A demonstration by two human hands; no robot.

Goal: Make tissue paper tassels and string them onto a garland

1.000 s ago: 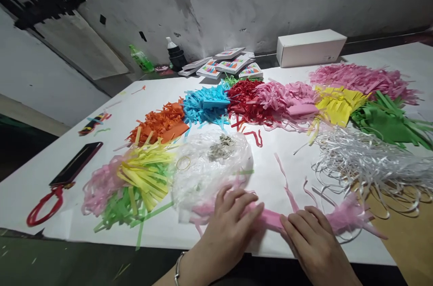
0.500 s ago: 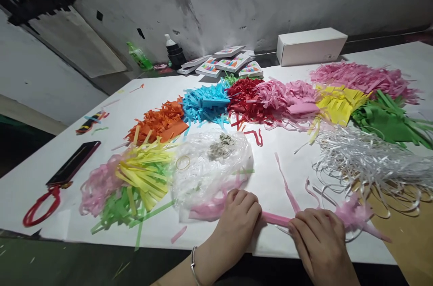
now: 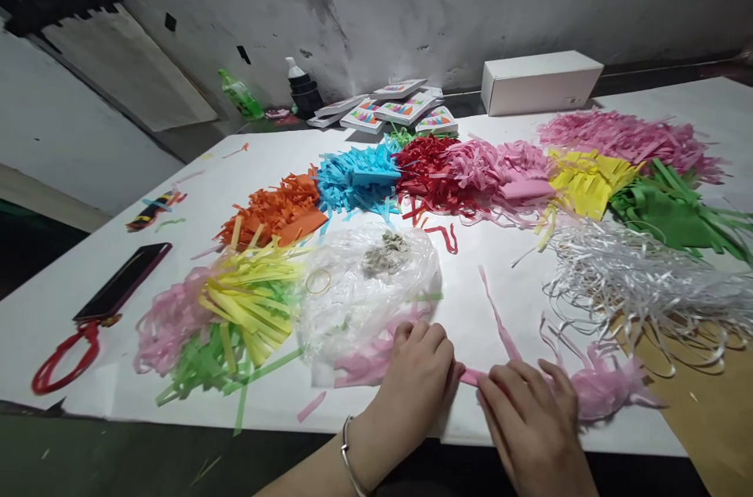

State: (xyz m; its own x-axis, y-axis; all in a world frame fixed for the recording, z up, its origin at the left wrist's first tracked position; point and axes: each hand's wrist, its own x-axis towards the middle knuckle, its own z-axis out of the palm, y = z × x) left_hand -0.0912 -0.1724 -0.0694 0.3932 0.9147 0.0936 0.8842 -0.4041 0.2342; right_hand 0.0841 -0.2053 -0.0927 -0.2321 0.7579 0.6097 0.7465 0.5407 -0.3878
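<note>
Pink tissue paper (image 3: pixel 605 391) lies along the table's front edge, with a narrow twisted stretch between my hands and loose cut ends at both sides. My left hand (image 3: pixel 420 371), with a silver bangle at the wrist, is closed on the twisted part, its knuckles up. Close by on the right, my right hand (image 3: pixel 529 411) presses its curled fingers on the same paper. The fingertips of both hands are partly hidden. A loose pink strip (image 3: pixel 499 321) lies just beyond them. Behind my left hand, a clear plastic bag (image 3: pixel 347 293) holds a greyish clump.
Fringed paper bundles in orange (image 3: pixel 276 211), blue (image 3: pixel 358 175), red (image 3: pixel 432 175) and other colours arc across the white table (image 3: pixel 471 293). White ribbon strings (image 3: pixel 641 285) lie at right, a phone (image 3: pixel 123 281) at left. A white box (image 3: pixel 541 81) stands by the wall.
My right hand has moved left, closer to my left hand, and the twisted stretch of pink paper between them is shorter. The paper's right end has shifted left and bunched up.
</note>
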